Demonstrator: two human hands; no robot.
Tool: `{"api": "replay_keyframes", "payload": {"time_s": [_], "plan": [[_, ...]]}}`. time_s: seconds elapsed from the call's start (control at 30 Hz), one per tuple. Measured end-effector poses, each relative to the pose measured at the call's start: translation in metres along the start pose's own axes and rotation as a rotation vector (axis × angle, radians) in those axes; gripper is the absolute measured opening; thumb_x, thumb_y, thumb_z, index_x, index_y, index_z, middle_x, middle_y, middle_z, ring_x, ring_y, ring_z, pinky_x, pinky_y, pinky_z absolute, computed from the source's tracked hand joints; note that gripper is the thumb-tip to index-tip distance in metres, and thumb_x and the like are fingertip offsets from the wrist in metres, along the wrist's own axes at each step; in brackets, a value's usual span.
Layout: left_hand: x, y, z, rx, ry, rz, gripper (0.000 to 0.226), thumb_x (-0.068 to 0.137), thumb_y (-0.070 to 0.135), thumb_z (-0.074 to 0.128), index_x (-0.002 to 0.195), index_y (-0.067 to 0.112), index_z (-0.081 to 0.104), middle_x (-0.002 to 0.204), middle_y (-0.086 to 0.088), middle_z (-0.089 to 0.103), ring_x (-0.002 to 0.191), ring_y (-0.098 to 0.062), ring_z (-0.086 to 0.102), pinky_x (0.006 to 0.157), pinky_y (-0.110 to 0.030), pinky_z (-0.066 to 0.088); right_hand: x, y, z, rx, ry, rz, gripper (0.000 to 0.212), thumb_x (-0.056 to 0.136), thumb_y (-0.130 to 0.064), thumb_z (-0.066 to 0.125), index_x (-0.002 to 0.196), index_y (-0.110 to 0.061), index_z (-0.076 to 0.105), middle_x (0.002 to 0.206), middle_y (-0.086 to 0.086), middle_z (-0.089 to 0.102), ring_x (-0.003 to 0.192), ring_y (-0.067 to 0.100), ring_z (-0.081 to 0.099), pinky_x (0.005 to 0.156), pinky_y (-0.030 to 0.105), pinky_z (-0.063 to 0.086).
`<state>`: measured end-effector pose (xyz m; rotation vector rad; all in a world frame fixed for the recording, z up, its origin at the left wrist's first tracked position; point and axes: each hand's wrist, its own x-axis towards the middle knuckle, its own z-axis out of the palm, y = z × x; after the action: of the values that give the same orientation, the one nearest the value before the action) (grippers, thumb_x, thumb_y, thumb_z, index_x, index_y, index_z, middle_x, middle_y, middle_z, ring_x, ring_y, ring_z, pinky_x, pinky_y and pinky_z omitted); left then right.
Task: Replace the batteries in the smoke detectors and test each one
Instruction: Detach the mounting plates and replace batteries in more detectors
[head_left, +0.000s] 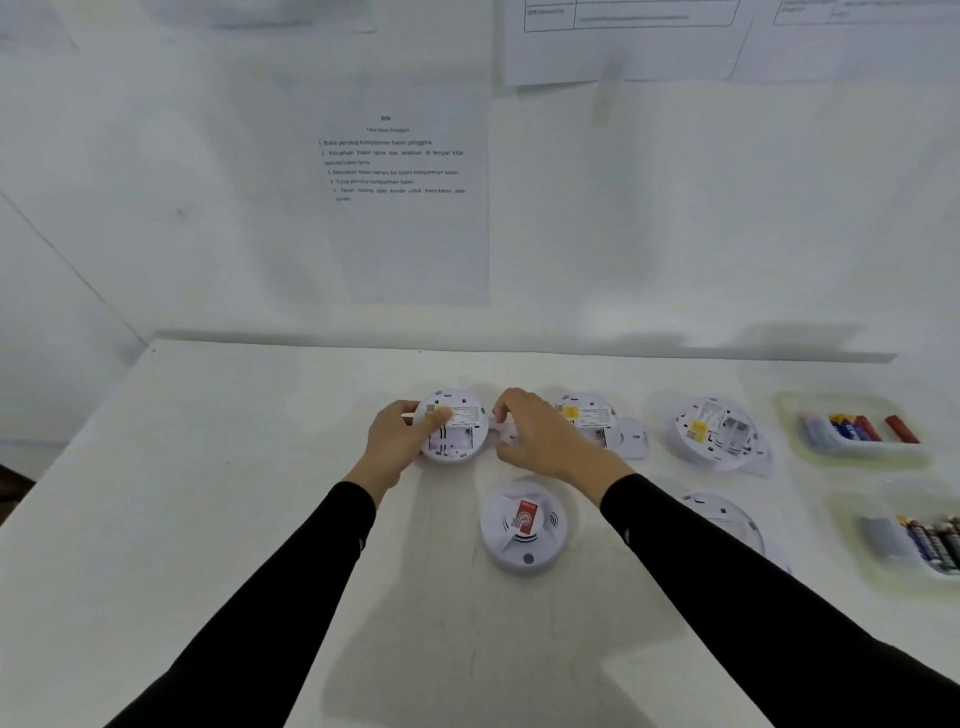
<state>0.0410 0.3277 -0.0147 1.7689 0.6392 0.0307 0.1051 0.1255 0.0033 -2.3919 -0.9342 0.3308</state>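
Observation:
Several white round smoke detectors lie on a white table. My left hand grips the left edge of one detector lying back-up, its battery bay open and apparently empty. My right hand rests just right of it, fingers curled on a small white piece, probably the bay cover. A second back-up detector is partly hidden behind my right hand. A third lies open further right. One detector lies face-up near me with a red label.
Two clear trays of AA batteries stand at the right: a far tray and a near tray. Another detector shows behind my right sleeve. A loose white cover lies beside the second detector. Instruction sheets hang on the wall.

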Motion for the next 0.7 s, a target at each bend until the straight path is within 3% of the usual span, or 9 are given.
{"api": "replay_keyframes", "payload": {"time_s": [0.13,0.23,0.3,0.4,0.5,0.6,0.7], "plan": [[0.003,0.0,0.007,0.155,0.04,0.074,0.036,0.086,0.045,0.072,0.103,0.013,0.069,0.096,-0.002,0.071,0.089,-0.018,0.066,0.082,-0.033,0.051,-0.039,-0.003,-0.004,0.26,0.038,0.007,0.02,0.087,-0.025,0.066,0.096,-0.015,0.051,0.098,-0.004,0.052,0.093,0.015,0.052,0.083,0.024,0.044],[0.002,0.002,0.01,0.194,0.053,0.087,0.029,0.089,0.042,0.069,0.092,0.013,0.07,0.09,-0.003,0.069,0.084,-0.02,0.061,0.072,-0.026,0.046,-0.074,-0.005,-0.002,0.29,-0.053,0.028,0.041,0.08,-0.044,0.073,0.11,-0.026,0.051,0.114,-0.012,0.05,0.107,0.001,0.047,0.09,0.015,0.039],[0.002,-0.001,0.009,0.184,0.043,0.079,0.03,0.088,0.042,0.07,0.1,0.015,0.07,0.095,-0.001,0.068,0.091,-0.02,0.062,0.07,-0.023,0.045,-0.092,0.0,0.002,0.236,-0.106,0.045,0.064,0.071,-0.054,0.077,0.123,-0.035,0.044,0.127,-0.018,0.041,0.117,-0.004,0.038,0.092,0.012,0.033],[0.0,-0.005,0.007,0.201,0.124,0.128,0.049,0.084,0.042,0.075,0.124,0.018,0.062,0.121,-0.002,0.059,0.112,-0.021,0.055,0.092,-0.031,0.046,-0.109,0.011,0.015,0.163,-0.12,0.053,0.097,0.064,-0.057,0.081,0.142,-0.035,0.027,0.137,-0.023,0.029,0.126,-0.005,0.024,0.101,0.014,0.024],[-0.024,0.002,0.02,0.213,0.195,0.345,0.035,0.082,0.034,0.078,0.114,0.023,0.066,0.122,0.002,0.055,0.117,-0.02,0.047,0.098,-0.03,0.043,-0.115,0.019,0.028,0.097,-0.079,0.045,0.106,0.062,-0.056,0.083,0.145,-0.033,0.021,0.136,-0.025,0.025,0.127,0.001,0.023,0.109,0.022,0.023],[-0.064,0.01,0.042,0.233,-0.09,0.436,0.031,0.082,0.035,0.079,0.109,0.03,0.066,0.119,0.01,0.058,0.113,-0.009,0.051,0.09,-0.019,0.041,-0.117,0.016,0.033,0.157,0.0,0.048,0.093,0.061,-0.054,0.08,0.136,-0.043,0.025,0.127,-0.026,0.034,0.12,0.004,0.035,0.108,0.038,0.032],[-0.093,0.017,0.06,0.31,-0.381,0.335,0.056,0.083,0.053,0.071,0.133,0.037,0.052,0.132,0.017,0.05,0.12,-0.001,0.047,0.1,-0.023,0.039,-0.121,0.008,0.024,0.334,0.116,-0.007,0.085,0.062,-0.043,0.083,0.128,-0.043,0.029,0.128,-0.015,0.041,0.12,0.009,0.045,0.101,0.036,0.043]]}}
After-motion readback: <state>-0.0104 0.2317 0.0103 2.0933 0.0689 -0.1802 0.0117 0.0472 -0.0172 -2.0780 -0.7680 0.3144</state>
